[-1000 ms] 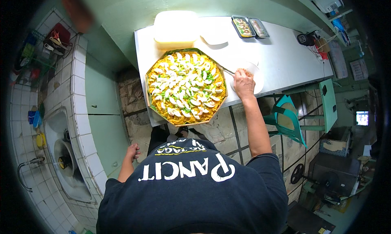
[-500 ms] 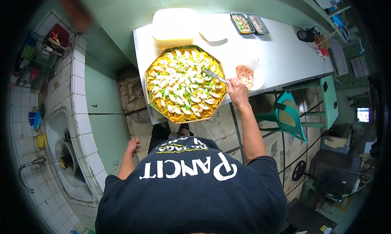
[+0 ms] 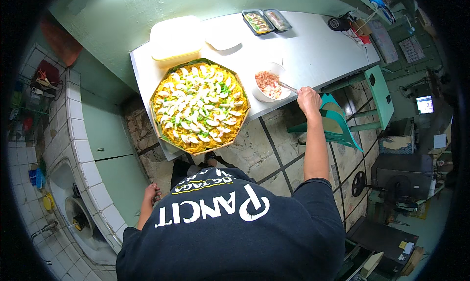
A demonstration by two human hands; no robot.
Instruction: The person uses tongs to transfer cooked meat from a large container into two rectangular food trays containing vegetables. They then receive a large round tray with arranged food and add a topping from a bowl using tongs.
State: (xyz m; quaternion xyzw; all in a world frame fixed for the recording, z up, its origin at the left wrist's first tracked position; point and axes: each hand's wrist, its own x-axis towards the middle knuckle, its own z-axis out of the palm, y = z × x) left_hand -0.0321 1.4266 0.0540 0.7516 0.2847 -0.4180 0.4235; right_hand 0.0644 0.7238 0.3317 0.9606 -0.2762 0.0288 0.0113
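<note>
My right hand (image 3: 309, 102) is closed around the handle end of metal tongs (image 3: 288, 87). Their tips reach into a white bowl (image 3: 278, 96) of small pinkish, shrimp-like pieces (image 3: 268, 84). Left of the bowl lies a large octagonal tray (image 3: 228, 144) of yellow noodles, topped with white egg-like slices and chopped greens. My left hand (image 3: 153, 194) hangs low beside my body, fingers curled, with nothing visible in it.
Behind the noodle tray stands a pale lidded container (image 3: 176, 34). Two small black food trays (image 3: 258, 22) sit at the back of the white table (image 3: 313, 51). A green chair (image 3: 338, 122) is to the right, a sink (image 3: 61, 183) at left.
My right hand has moved the tongs from above the noodles to the bowl at the right. The view has shifted, and my left hand still hangs at my side.
</note>
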